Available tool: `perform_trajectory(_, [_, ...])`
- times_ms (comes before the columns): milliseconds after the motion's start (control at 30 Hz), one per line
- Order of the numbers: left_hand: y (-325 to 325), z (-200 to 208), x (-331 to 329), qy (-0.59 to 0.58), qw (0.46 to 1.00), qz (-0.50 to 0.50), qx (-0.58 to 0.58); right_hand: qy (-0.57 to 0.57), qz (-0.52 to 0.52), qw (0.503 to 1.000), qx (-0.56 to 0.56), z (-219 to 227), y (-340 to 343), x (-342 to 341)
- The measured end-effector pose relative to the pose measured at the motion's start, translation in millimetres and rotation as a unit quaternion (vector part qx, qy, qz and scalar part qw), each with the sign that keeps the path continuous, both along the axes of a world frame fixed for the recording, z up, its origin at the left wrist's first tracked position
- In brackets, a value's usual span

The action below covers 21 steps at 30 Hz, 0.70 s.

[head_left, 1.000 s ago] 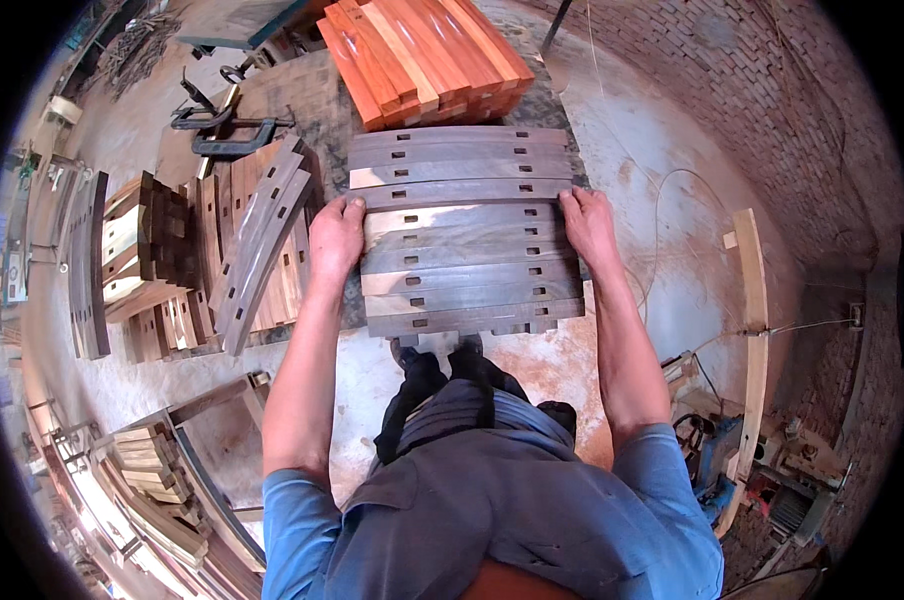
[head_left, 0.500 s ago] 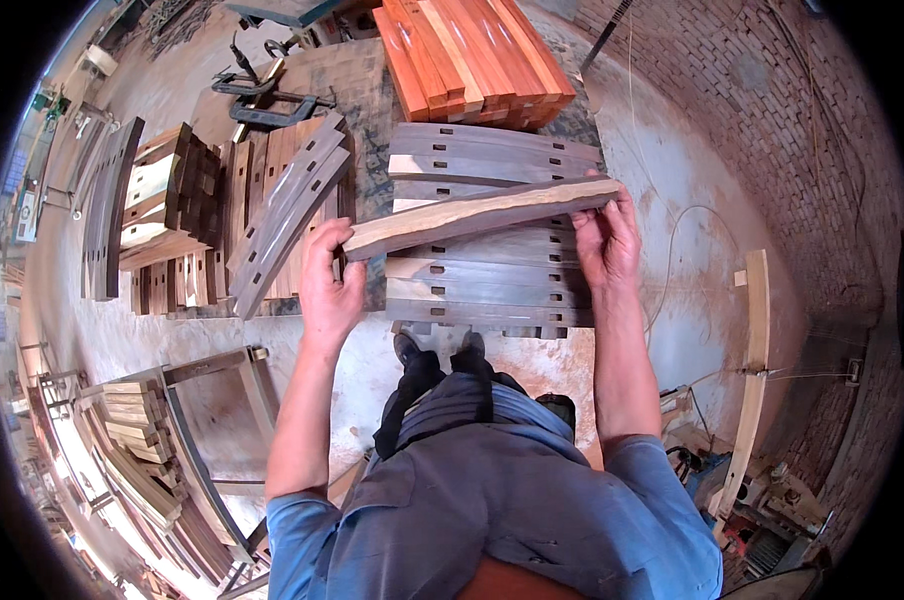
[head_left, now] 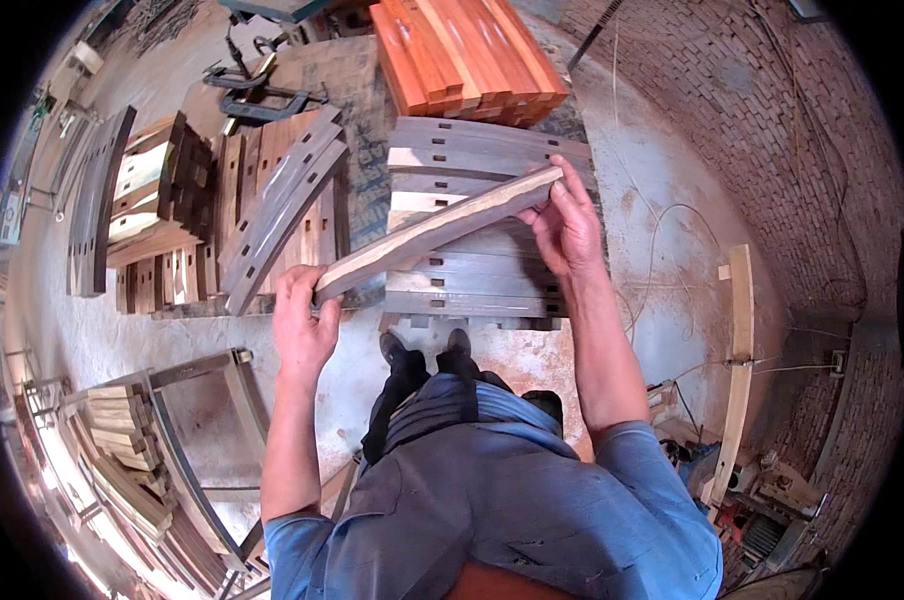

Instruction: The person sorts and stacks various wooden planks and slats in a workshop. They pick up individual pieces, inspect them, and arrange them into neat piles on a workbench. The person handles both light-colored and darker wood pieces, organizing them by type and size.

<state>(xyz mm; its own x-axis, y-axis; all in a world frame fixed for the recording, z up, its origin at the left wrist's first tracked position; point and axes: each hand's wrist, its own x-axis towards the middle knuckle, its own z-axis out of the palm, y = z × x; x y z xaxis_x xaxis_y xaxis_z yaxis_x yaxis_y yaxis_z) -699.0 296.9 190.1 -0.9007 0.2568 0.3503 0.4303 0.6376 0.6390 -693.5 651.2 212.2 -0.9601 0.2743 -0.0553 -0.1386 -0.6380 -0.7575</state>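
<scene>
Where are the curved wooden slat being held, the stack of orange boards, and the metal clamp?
curved wooden slat (head_left: pixel 437 228), head view, middle of its pale face.
stack of orange boards (head_left: pixel 467 55), head view, top surface.
metal clamp (head_left: pixel 257 102), head view, its dark bar.

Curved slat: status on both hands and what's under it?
Left hand and right hand grip opposite ends of curved wooden slat. Slat lifted, tilted, above row of slotted slats. Nothing blocking.
</scene>
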Motion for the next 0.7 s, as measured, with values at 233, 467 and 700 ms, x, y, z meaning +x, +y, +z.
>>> perform_trajectory(233, [-45, -10, 7, -0.311, 0.94, -0.018, 0.142, -0.127, 0.001, 0.978, 0.162, 12, -35, -25])
perform_trajectory(467, [-23, 35, 15, -0.045, 0.974, -0.045, -0.218, -0.176, 0.054, 0.964, 0.193, 4, -84, -47])
perform_trajectory(700, [-44, -6, -10, 0.007, 0.983, 0.066, -0.17, -0.149, 0.086, 0.964, 0.203, 15, -102, -50])
